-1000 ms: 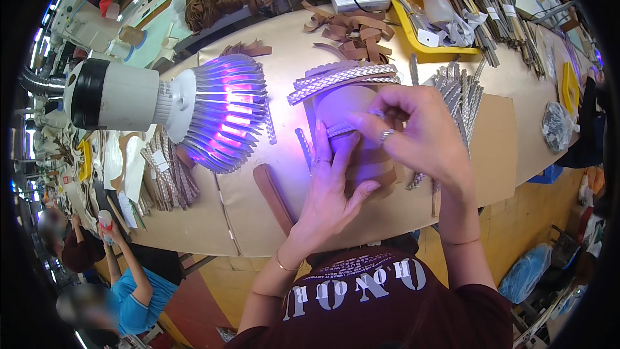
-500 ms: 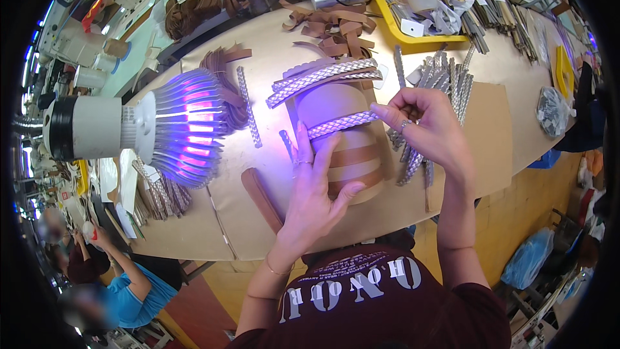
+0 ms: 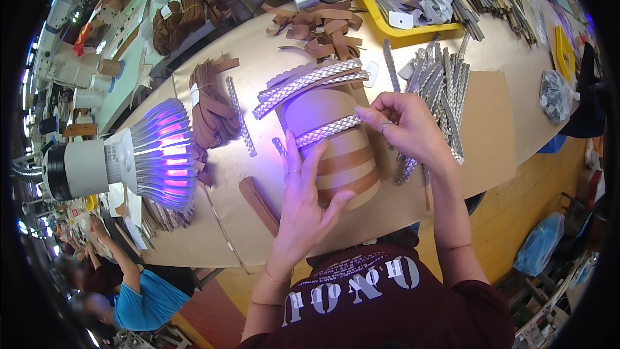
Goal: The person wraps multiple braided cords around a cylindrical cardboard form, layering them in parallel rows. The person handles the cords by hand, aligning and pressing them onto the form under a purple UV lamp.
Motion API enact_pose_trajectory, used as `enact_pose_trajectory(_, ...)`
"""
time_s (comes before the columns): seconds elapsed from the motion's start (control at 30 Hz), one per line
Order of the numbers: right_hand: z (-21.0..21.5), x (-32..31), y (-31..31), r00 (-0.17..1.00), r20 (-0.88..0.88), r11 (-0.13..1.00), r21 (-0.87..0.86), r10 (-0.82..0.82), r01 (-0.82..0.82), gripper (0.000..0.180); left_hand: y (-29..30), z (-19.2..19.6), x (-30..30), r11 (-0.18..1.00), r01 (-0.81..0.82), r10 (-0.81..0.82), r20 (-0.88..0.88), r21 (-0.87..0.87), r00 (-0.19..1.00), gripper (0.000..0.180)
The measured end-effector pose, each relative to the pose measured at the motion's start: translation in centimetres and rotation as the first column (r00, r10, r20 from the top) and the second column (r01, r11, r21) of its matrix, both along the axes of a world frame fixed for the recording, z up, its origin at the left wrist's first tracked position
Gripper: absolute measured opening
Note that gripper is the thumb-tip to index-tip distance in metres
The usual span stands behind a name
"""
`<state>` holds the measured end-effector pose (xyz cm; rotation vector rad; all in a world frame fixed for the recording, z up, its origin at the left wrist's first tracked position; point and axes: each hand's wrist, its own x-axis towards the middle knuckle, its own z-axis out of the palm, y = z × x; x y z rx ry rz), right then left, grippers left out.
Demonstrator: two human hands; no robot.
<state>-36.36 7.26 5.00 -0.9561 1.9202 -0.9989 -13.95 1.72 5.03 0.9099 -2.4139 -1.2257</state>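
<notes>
Left hand (image 3: 303,207) flat, fingers spread, pinning one tan curved form (image 3: 336,148) mid-desk (image 3: 491,136). Right hand (image 3: 407,129) pinching one silver braided strip (image 3: 326,130) across it (two more braids (image 3: 310,84) above). Bare cardboard below, strip pile (image 3: 439,90) crowding right.

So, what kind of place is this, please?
Probably a leather-goods or footwear workshop: silver braided straps piled on the long bench, brown leather strips beside a purple-lit lamp, and the left hand pressing a banded form.
</notes>
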Motion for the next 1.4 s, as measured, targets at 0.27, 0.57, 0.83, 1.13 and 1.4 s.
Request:
enact_pose_trajectory(0.27,-1.1,0.4,0.2,1.000,-0.028,1.000,0.008,-0.010,0.010,0.040,0.2,-0.1,0.1,0.997,0.008,-0.004,0.045,-0.081,0.999,0.080)
enact_pose_trajectory(0.57,-3.5,1.3,0.3,0.990,0.139,0.999,-0.039,-0.028,0.034,0.041,0.1,-1.0,0.1,0.998,-0.019,0.017,-0.037,-0.054,0.999,0.100)
enact_pose_trajectory(0.83,-3.7,0.6,0.2,0.980,0.198,1.000,0.002,0.013,-0.014,0.032,0.0,-1.2,0.6,0.998,0.019,-0.022,-0.067,-0.054,0.997,0.101)
enact_pose_trajectory(1.13,-2.7,1.6,1.4,0.837,0.545,0.977,-0.152,-0.045,0.151,0.025,0.8,-2.5,1.6,0.987,-0.158,0.142,-0.360,-0.016,0.922,0.086)
enact_pose_trajectory(1.4,-3.1,-0.2,2.6,0.685,0.728,0.946,-0.232,0.014,0.226,0.024,-1.7,-2.9,1.7,0.591,-0.042,0.690,-0.477,0.806,0.544,0.050)
